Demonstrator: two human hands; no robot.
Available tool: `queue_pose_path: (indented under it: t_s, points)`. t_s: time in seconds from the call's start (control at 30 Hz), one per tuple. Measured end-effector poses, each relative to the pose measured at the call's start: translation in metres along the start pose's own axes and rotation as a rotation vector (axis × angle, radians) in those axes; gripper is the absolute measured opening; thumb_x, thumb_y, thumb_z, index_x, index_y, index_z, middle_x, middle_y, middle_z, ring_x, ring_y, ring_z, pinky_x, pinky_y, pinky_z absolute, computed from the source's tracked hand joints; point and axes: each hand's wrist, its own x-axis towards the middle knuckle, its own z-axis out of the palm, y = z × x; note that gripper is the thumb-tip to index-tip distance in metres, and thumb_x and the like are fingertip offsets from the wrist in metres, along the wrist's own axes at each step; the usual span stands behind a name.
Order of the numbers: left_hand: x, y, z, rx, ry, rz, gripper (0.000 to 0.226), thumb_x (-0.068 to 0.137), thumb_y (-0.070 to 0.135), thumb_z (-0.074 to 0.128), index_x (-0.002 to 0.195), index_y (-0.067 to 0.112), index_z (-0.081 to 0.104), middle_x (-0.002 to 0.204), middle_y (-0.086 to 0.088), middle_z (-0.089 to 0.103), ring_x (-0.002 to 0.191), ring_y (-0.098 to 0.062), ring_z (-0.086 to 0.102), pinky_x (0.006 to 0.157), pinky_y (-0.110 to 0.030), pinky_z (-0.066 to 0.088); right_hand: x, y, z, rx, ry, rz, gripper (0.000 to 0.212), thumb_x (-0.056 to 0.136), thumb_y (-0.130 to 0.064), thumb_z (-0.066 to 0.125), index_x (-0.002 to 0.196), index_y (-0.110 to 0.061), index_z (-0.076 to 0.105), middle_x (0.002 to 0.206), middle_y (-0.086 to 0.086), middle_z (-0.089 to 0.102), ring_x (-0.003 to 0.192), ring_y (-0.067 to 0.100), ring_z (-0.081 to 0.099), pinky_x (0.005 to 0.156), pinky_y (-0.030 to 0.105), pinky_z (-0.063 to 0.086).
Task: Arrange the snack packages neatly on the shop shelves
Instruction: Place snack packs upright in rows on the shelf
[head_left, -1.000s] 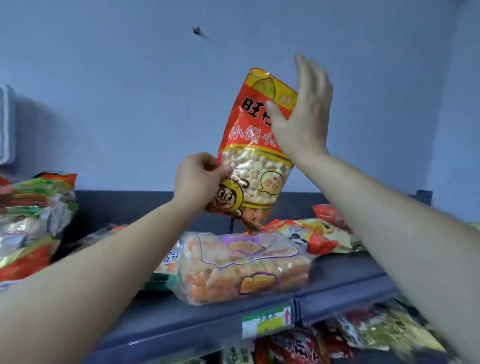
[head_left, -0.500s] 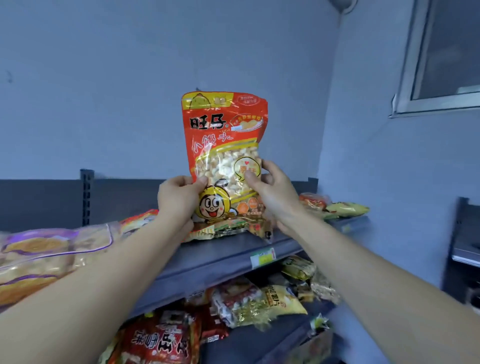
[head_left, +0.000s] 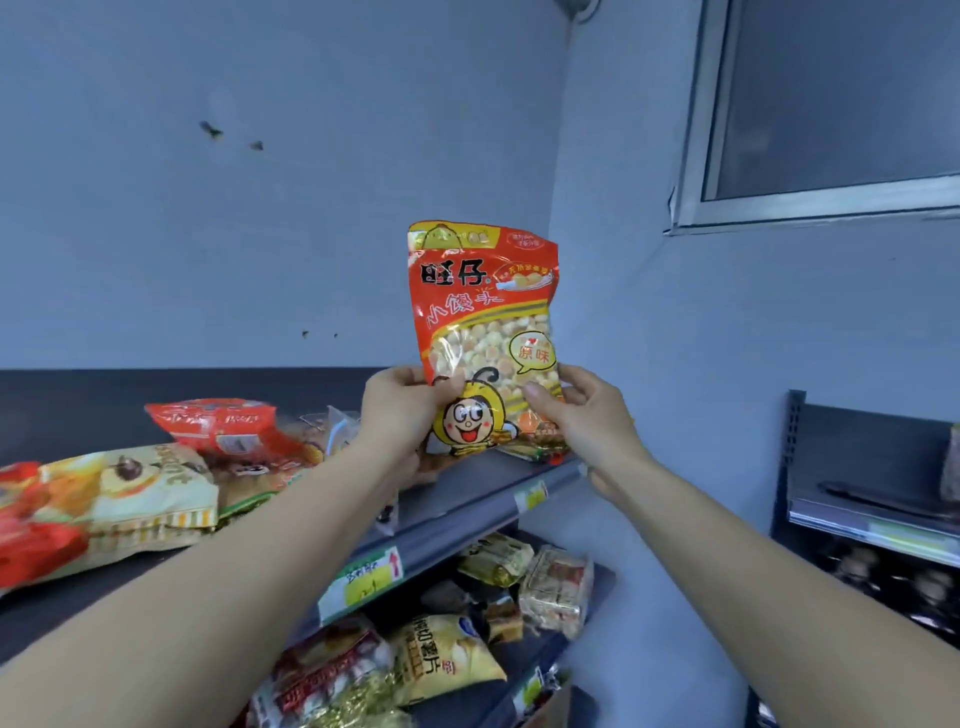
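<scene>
A red and yellow snack bag (head_left: 485, 317) with a cartoon face and small round biscuits stands upright over the right end of the top shelf (head_left: 467, 488). My left hand (head_left: 400, 410) grips its lower left edge and my right hand (head_left: 576, 410) grips its lower right edge, thumbs on the front. The bag's bottom sits at or just above the shelf; I cannot tell if it touches. Other snack packs lie flat to the left: a red bag (head_left: 228, 426) and a pale chestnut bag (head_left: 130, 499).
The lower shelf (head_left: 561, 639) holds several loose packs, among them a yellow chip bag (head_left: 441, 660) and a clear wrapped pack (head_left: 556, 587). A wall corner stands just right of the shelf end. A second dark shelf unit (head_left: 872, 499) stands at the far right under a window (head_left: 831, 104).
The red bag went from tilted with my right hand on its top to upright with both hands on its lower edges. It has moved toward the shelf's right end.
</scene>
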Motion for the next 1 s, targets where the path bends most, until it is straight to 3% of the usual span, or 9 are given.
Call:
queue_pose_path:
  t_s: [0.07,0.17,0.23,0.3,0.43,0.53,0.73,0.87,1.0]
  points:
    - [0.025,-0.012,0.017,0.016,0.008,-0.001,0.019,0.081,0.009,0.075,0.094,0.003,0.064,0.084,-0.014,0.071,0.065,-0.027,0.07,0.049,-0.036,0.057,0.024,0.013,-0.011,-0.002,0.006,0.023,0.03,0.088,-0.015,0.068,0.116,-0.014,0.06,0.099,-0.003,0.068,0.08,0.005,0.064,0.059,0.013,0.051]
    - [0.066,-0.026,0.042,0.004,0.051,0.005,0.02,0.077,0.011,0.078,0.081,0.007,0.059,0.096,-0.021,0.071,0.086,-0.038,0.07,0.075,-0.055,0.057,0.065,0.031,-0.023,-0.021,0.035,0.026,0.036,0.085,-0.021,0.072,0.119,-0.015,0.06,0.102,0.001,0.068,0.086,0.01,0.067,0.067,0.017,0.053]
    - [0.092,-0.035,0.057,-0.028,0.076,-0.005,0.025,0.076,0.014,0.079,0.077,0.014,0.054,0.094,-0.018,0.07,0.09,-0.039,0.069,0.075,-0.062,0.055,0.092,0.043,-0.029,-0.061,0.053,0.037,0.043,0.083,-0.031,0.073,0.12,-0.013,0.061,0.109,0.005,0.068,0.096,0.016,0.067,0.08,0.027,0.052]
    - [0.113,-0.045,0.07,-0.05,0.101,-0.013,0.029,0.076,0.016,0.079,0.072,0.018,0.049,0.086,-0.014,0.067,0.089,-0.039,0.069,0.072,-0.065,0.054,0.117,0.055,-0.036,-0.08,0.06,0.058,0.041,0.085,-0.043,0.068,0.116,-0.016,0.065,0.109,0.004,0.069,0.09,0.014,0.065,0.075,0.03,0.051]
    - [0.15,-0.07,0.091,-0.071,0.142,-0.031,0.03,0.078,0.012,0.077,0.071,0.015,0.048,0.083,-0.014,0.066,0.088,-0.037,0.07,0.073,-0.06,0.056,0.156,0.083,-0.053,-0.049,0.056,0.135,0.029,0.096,-0.044,0.051,0.088,-0.02,0.066,0.093,0.001,0.072,0.085,0.015,0.068,0.075,0.034,0.057]
    - [0.173,-0.091,0.109,-0.054,0.168,-0.045,0.034,0.079,0.01,0.076,0.066,0.015,0.045,0.074,-0.01,0.063,0.076,-0.032,0.069,0.075,-0.051,0.058,0.184,0.107,-0.074,-0.041,0.053,0.193,0.031,0.098,-0.04,0.049,0.102,-0.013,0.065,0.093,0.005,0.071,0.078,0.013,0.067,0.064,0.026,0.057]
    - [0.219,-0.126,0.15,0.014,0.245,-0.034,0.016,0.08,0.012,0.076,0.08,0.008,0.06,0.082,-0.012,0.071,0.077,-0.031,0.071,0.074,-0.051,0.059,0.253,0.167,-0.116,-0.083,-0.016,0.239,0.025,0.096,-0.029,0.057,0.106,-0.007,0.063,0.092,0.009,0.066,0.081,0.018,0.061,0.084,0.036,0.055]
    - [0.25,-0.147,0.175,0.039,0.341,-0.003,0.017,0.081,0.01,0.075,0.082,0.007,0.059,0.083,-0.012,0.07,0.073,-0.028,0.069,0.072,-0.046,0.06,0.301,0.21,-0.137,-0.242,-0.144,0.226,0.011,0.092,-0.026,0.063,0.085,-0.017,0.065,0.099,0.01,0.067,0.089,0.018,0.057,0.093,0.039,0.052]
    - [0.273,-0.165,0.191,0.074,0.437,-0.003,0.017,0.082,0.012,0.075,0.085,0.007,0.059,0.084,-0.014,0.069,0.072,-0.03,0.069,0.07,-0.046,0.06,0.335,0.247,-0.14,-0.355,-0.373,0.259,0.009,0.092,-0.027,0.063,0.093,-0.02,0.069,0.088,-0.001,0.06,0.076,0.016,0.052,0.067,0.025,0.045]
